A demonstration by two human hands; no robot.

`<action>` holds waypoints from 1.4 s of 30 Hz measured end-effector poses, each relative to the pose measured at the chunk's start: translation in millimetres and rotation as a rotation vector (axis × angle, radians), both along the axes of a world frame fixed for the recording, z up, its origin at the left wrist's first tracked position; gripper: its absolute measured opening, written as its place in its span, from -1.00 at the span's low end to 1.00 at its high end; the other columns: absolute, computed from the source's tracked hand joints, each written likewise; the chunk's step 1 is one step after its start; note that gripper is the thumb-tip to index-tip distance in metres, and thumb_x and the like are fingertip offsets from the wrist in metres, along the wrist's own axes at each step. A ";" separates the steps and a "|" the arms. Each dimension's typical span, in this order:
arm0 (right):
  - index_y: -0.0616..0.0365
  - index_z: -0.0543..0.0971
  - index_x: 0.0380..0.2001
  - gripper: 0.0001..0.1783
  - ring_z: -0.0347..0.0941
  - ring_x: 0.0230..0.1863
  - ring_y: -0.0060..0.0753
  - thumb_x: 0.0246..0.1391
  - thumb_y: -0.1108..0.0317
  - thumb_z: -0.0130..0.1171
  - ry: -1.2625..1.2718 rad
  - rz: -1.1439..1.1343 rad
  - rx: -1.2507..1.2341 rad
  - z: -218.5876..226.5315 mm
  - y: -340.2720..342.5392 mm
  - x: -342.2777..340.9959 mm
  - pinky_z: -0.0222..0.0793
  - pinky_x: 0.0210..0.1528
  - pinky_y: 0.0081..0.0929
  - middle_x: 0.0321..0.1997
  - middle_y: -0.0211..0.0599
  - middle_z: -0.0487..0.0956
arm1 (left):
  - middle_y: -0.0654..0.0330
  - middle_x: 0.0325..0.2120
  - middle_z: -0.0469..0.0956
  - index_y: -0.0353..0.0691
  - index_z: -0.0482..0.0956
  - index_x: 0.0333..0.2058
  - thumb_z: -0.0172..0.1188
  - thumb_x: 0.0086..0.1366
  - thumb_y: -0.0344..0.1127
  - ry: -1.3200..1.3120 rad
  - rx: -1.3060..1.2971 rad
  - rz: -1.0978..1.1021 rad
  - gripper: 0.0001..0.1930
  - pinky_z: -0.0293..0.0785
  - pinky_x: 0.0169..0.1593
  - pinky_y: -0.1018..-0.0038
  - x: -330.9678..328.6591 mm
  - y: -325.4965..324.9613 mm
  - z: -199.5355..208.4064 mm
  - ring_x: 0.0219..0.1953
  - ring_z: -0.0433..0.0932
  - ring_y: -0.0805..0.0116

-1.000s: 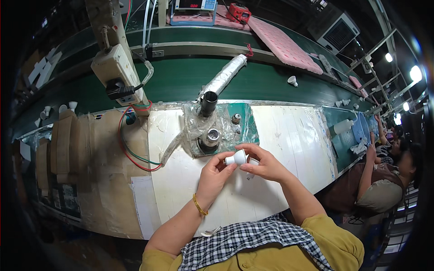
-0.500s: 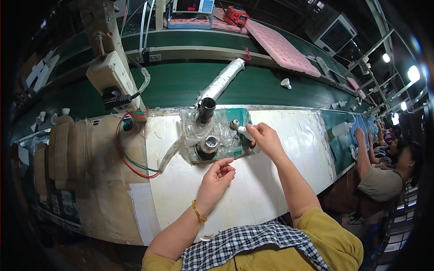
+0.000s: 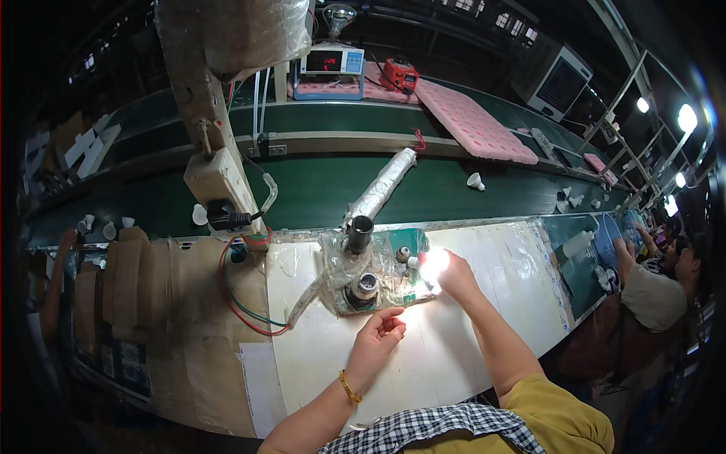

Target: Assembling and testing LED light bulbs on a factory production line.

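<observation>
In my right hand (image 3: 460, 280) is a white light bulb (image 3: 433, 265), pinched in the fingers and glowing brightly. Its base end points left, against or very near a small round socket (image 3: 403, 254) on the plastic-wrapped socket board (image 3: 340, 261); the glare hides exact contact. That board also carries an upright black tube socket (image 3: 360, 236) and, nearer me, a larger socket with a metal ring (image 3: 365, 286). Close to the board's front edge, my left hand (image 3: 378, 339) hovers or rests with loosely curled, parted fingers and nothing in it.
A foil-wrapped bar (image 3: 384, 185) lies behind the board. Red and green wires (image 3: 234, 303) run left, near a post with an outlet box (image 3: 219, 181). A meter (image 3: 330, 62) stands on the shelf. Loose white bulbs (image 3: 476, 181) lie on the green belt. A co-worker (image 3: 654, 287) sits right.
The bulb in my right hand was dark and is now lit. The meter's display has changed. My view has shifted, showing more of the shelf; my left hand stays near the board.
</observation>
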State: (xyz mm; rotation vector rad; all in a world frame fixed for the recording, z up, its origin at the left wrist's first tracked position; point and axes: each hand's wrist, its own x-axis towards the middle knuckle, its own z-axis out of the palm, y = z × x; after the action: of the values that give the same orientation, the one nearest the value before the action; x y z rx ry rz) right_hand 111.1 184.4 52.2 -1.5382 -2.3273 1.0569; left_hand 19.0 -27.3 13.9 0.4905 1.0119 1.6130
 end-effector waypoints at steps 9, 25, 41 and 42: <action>0.21 0.53 -0.38 -0.30 0.51 -0.56 -0.36 -0.01 -0.34 0.06 -0.160 0.131 0.156 29.3 -2.8 -6.1 0.41 -0.39 -0.44 -0.57 -0.24 0.57 | 0.27 -0.25 0.43 -0.31 0.39 0.02 0.11 0.26 -0.48 -0.056 0.010 -0.019 -0.66 0.45 -0.07 0.57 0.1 4.1 1.6 -0.21 0.44 0.54; 0.02 0.45 0.05 -0.38 0.37 0.08 -0.07 -0.11 0.08 0.31 0.293 0.930 0.148 -10.3 61.6 -212.1 0.33 0.09 -0.30 0.01 -0.08 0.46 | 0.22 -0.29 0.47 -0.36 0.38 0.00 0.09 0.28 -0.51 -0.179 -0.050 0.047 -0.69 0.46 -0.06 0.55 -8.6 7.0 -0.5 -0.24 0.46 0.51; 0.02 0.44 -0.11 -0.57 0.37 -0.02 0.02 -0.15 0.42 0.24 -0.325 0.242 0.671 -23.5 182.0 -39.6 0.38 -0.03 -0.19 -0.14 -0.02 0.45 | 0.17 -0.29 0.47 -0.36 0.37 -0.02 0.03 0.29 -0.53 -0.261 -0.072 0.030 -0.73 0.46 -0.05 0.50 -12.4 7.8 -4.2 -0.22 0.47 0.44; 0.02 0.43 -0.07 -0.54 0.39 -0.05 -0.03 -0.14 0.41 0.23 -0.103 0.268 0.653 -19.2 166.1 -33.2 0.38 -0.04 -0.23 -0.15 -0.03 0.45 | 0.17 -0.29 0.47 -0.36 0.37 -0.02 0.03 0.30 -0.52 -0.242 -0.052 0.006 -0.73 0.45 -0.04 0.50 -11.3 9.7 -3.4 -0.22 0.46 0.44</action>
State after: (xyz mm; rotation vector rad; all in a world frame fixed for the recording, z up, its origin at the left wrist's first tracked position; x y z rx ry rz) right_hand 77.9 350.5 33.0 -1.0670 -2.6189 0.1913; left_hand 7.7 -17.6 10.5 0.2491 0.8709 1.6034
